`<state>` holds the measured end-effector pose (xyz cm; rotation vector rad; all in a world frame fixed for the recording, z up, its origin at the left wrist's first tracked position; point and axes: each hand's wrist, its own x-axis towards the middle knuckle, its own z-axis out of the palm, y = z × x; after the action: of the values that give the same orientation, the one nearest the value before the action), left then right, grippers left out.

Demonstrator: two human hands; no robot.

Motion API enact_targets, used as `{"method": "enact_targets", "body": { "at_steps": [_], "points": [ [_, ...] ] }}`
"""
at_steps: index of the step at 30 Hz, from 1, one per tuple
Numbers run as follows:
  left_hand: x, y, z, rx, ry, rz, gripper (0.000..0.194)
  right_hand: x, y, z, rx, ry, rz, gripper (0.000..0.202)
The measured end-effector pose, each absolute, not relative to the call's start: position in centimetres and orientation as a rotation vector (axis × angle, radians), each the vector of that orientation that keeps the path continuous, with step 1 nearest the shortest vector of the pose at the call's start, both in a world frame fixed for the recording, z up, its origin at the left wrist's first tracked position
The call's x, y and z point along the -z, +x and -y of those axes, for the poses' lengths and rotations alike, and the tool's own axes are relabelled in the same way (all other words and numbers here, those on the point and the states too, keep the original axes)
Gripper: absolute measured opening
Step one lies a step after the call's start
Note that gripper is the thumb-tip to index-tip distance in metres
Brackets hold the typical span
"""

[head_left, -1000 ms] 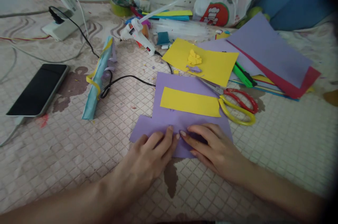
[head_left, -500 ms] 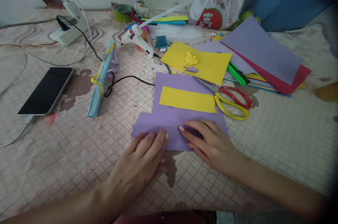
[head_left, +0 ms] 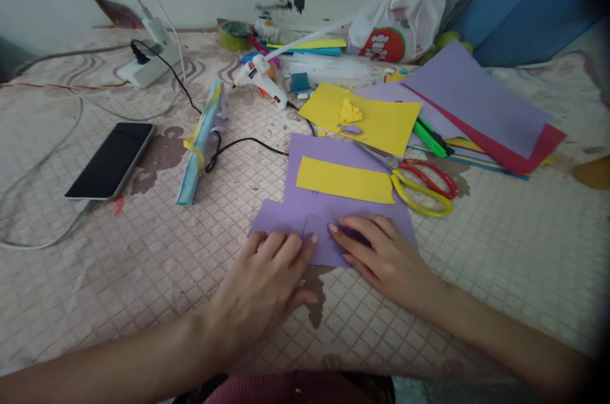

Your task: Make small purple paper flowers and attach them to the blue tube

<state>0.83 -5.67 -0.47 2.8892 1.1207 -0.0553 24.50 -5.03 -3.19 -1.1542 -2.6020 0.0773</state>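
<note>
Near the front edge of the purple paper (head_left: 314,147), my left hand (head_left: 269,280) presses down with bent fingers held close together, its thumb off the sheet's edge. My right hand (head_left: 381,255) rests on the purple paper from the other side, fingers bent around a small loose purple piece (head_left: 321,239) that lies between the hands. Part of that piece is hidden under the right fingers. A yellow paper strip (head_left: 345,180) lies on the sheet just beyond the hands. Scissors (head_left: 419,191) with one red and one yellow handle rest at its right end.
Behind lie a yellow sheet (head_left: 381,118) with scraps, a green cutter (head_left: 433,137), stacked coloured sheets (head_left: 481,99) and a white glue gun (head_left: 262,80). Left are a light-blue paper roll (head_left: 200,147), a phone (head_left: 112,159) and a power strip (head_left: 147,64) with cables.
The view has shifted, so things sit further right. My left fingers have bent more and slid slightly over the purple paper; my right hand stays nearly in place.
</note>
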Motion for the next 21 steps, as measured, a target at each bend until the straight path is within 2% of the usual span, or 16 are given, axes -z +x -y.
{"method": "enact_targets", "body": {
  "at_steps": [5, 11, 21],
  "points": [
    [0.8, 1.8, 6.2, 0.047, 3.123, -1.04, 0.057, 3.2, 24.6, 5.1, -0.093, -1.159, 2.606, 0.036],
    [0.9, 1.8, 5.8, 0.0, 3.14, -0.985, 0.058, 2.9, 24.6, 4.9, -0.141, -1.123, 2.653, 0.046],
    [1.5, 0.5, 5.7, -0.117, 2.855, -1.032, 0.056, 3.1, 25.7, 6.0, -0.171, -1.256, 2.458, 0.033]
  ]
}}
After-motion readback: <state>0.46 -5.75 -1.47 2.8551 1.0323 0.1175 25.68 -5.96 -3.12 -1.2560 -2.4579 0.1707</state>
